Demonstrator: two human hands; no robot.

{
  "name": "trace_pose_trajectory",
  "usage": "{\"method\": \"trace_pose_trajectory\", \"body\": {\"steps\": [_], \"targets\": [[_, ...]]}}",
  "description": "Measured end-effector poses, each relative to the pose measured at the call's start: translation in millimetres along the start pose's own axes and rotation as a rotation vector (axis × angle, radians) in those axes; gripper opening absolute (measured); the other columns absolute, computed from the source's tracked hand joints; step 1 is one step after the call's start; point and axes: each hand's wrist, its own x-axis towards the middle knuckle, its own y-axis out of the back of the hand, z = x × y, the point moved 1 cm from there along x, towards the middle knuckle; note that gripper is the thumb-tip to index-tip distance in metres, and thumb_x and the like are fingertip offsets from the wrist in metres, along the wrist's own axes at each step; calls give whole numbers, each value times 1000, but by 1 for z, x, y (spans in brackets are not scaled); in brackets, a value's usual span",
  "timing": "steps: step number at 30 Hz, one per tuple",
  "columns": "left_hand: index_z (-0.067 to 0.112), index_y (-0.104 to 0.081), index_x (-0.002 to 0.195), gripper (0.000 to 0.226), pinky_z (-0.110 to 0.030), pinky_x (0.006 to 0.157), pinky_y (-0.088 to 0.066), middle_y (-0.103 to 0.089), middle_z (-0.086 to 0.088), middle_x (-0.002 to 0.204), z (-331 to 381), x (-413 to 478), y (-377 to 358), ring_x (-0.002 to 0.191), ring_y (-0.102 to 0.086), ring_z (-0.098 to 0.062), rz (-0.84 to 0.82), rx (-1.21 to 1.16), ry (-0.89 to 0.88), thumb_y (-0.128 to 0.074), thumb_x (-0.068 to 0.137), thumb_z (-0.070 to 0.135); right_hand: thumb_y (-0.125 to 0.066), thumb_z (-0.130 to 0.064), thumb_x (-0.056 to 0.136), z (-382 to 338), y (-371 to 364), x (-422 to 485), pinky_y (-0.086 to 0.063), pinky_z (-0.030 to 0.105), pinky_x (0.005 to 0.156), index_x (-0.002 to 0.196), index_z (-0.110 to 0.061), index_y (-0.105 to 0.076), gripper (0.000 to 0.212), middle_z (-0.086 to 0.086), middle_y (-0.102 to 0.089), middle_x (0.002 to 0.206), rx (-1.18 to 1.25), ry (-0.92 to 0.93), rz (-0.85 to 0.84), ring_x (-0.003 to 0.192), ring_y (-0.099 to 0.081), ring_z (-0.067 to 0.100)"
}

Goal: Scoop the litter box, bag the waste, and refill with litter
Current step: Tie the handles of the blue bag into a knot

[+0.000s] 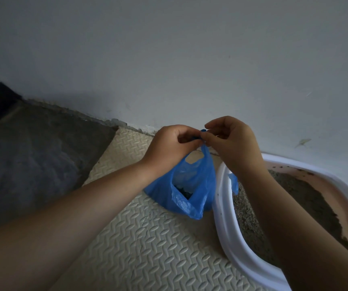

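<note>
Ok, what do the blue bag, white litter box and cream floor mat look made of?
The blue bag: thin plastic film, translucent and crinkled. The white litter box: rigid moulded plastic, smooth-rimmed with slight sheen. The cream floor mat: probably foam, matte, embossed tread pattern; possibly rubber.

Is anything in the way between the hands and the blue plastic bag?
No, nothing visible. The left hand and the right hand pinch the handles of the crinkly blue plastic bag directly.
</note>
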Motion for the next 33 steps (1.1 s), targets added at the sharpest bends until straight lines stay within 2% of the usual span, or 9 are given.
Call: {"method": "trace_pose_trajectory", "body": {"steps": [5,9,13,15,18,21,26,30,33], "targets": [[16,-74,93,8,-26,74,-56,-72,3,76,0,0,0,73,-69,-9,32,83,-5,-68,87,17,-75,-19,81,0,1,3,-49,12,60,88,-24,-66,13,-11,-69,77,2,19,-17,68,-65,2],[14,-74,91,9,-18,68,-52,-72,3,76,1,1,3,70,-68,-7,49,109,9,-65,88,15,-77,-19,79,2,11,8,-48,16,59,89,-28,-67,17,-11,-68,84,-65,44,-58,63,-61,0],[17,-73,90,10,-21,70,-54,-72,5,76,1,0,8,71,-68,-8,53,126,19,-64,88,13,-78,-25,77,6,17,9,-40,10,61,85,-33,-66,16,-13,-65,83,-203,125,-120,70,-59,-1],[17,-73,89,11,-18,68,-52,-71,10,73,1,0,8,70,-67,-4,46,134,27,-63,88,14,-78,-25,77,9,16,8,-38,6,61,87,-30,-66,16,-11,-62,84,-303,189,-78,74,-57,3],[16,-73,89,12,-16,67,-50,-69,13,70,2,-2,7,69,-66,-2,36,129,40,-62,88,14,-77,-21,78,11,11,5,-34,8,56,84,-24,-64,15,-9,-55,73,-360,268,50,63,-51,5],[16,-73,89,11,-20,69,-53,-70,9,72,3,-2,5,70,-67,-5,35,131,49,-62,89,15,-74,-15,79,11,4,1,-40,17,55,79,-22,-63,13,-10,-57,66,-315,272,63,57,-51,6],[15,-73,87,12,-19,66,-52,-71,3,72,4,-2,8,69,-67,-9,42,140,65,-61,89,16,-68,-7,81,15,0,-5,-54,25,68,84,-17,-69,11,-9,-66,78,-331,332,20,71,-64,6],[12,-73,87,13,-18,65,-51,-71,1,71,4,-3,9,68,-67,-9,18,124,75,-61,90,17,-69,1,79,21,-1,-7,-56,31,71,92,-15,-72,21,-8,-63,86,-334,402,27,75,-64,7],[13,-73,87,12,-20,68,-53,-71,-1,73,4,-4,10,71,-68,-12,-5,107,79,-62,89,17,-70,-2,79,22,-2,-9,-56,33,69,98,-17,-73,24,-8,-62,89,-338,426,41,74,-62,7]]}}
